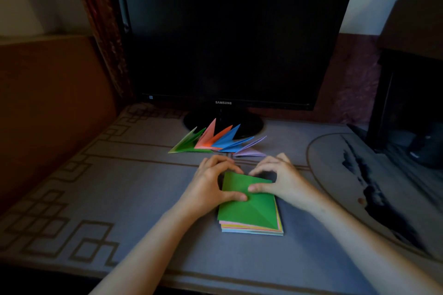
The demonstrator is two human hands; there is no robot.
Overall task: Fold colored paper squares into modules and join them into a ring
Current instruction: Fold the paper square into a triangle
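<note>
Both thumbs were pressed onto the green sheet [251,211] atop the paper stack [251,231]; its far edge was pinched by the left hand [208,182] and right hand [285,179].

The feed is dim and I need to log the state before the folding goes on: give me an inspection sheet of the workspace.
Surface: table cloth, grey with a brown line pattern, lying flat.
Job's things: green sheet, creased diagonally, on top of the paper stack; folded modules in green, orange, blue and purple, lined up before the monitor stand.
Clutter: round mat at right, with a dark patch.
Grippers: left hand and right hand both hold the green sheet, thumbs on top, fingers curled at its far edge.
Cables: nothing seen.
Surroundings: monitor, screen dark; curtain; dark cabinet at right.
</note>
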